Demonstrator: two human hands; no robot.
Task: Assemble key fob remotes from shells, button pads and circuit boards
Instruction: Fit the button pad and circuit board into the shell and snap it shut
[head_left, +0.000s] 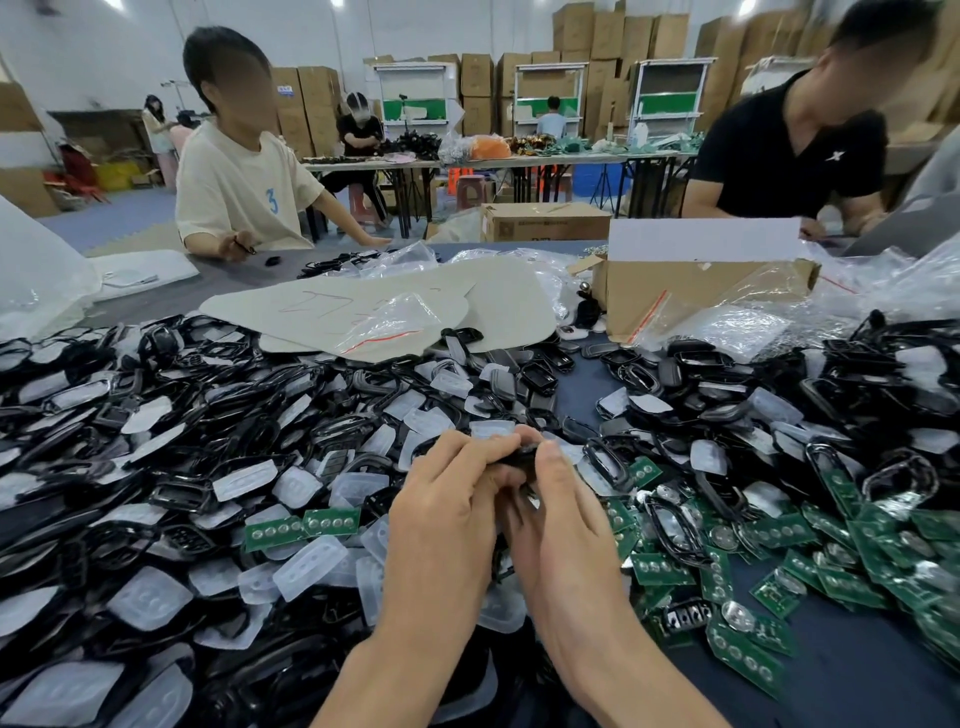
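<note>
Both hands, L (448, 512) & R (558, 512), pinching black shell (521, 461) above parts pile, pressing it together. Risk: pad/board sitting crooked inside, so halves not snapping flush.

Head-worn camera looks forward and down, close over the table (857, 670).

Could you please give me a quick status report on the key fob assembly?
Left hand and right hand both grip one black shell. Clear button pads piled left, green circuit boards right. Nothing blocks the hands.
</note>
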